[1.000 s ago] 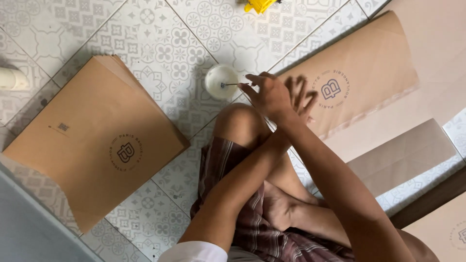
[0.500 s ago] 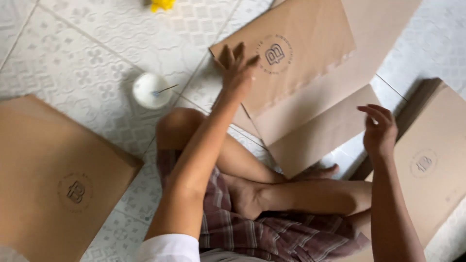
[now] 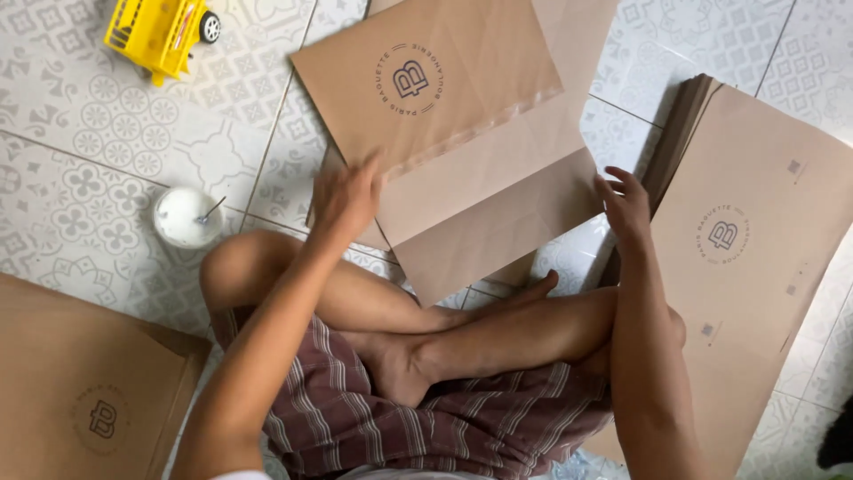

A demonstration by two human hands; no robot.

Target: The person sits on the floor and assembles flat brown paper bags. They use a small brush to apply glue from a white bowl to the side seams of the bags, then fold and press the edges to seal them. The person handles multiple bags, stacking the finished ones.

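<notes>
I sit cross-legged on a patterned tile floor. A large brown paper sheet (image 3: 480, 169) with a round printed logo lies partly folded in front of my knees. My left hand (image 3: 345, 200) is blurred and rests with spread fingers on the sheet's near left edge. My right hand (image 3: 626, 206) hovers with fingers apart at the sheet's right edge, next to a stack of brown paper sheets (image 3: 755, 249). Neither hand grips anything.
A small white cup of paste with a stick in it (image 3: 187, 216) stands on the tiles left of my knee. A yellow toy truck (image 3: 160, 31) lies at the top left. A finished brown paper bag (image 3: 89, 382) lies at the bottom left.
The view has swung right. My left hand left the white cup and moved onto the paper sheet. My right hand came to the sheet's right edge.
</notes>
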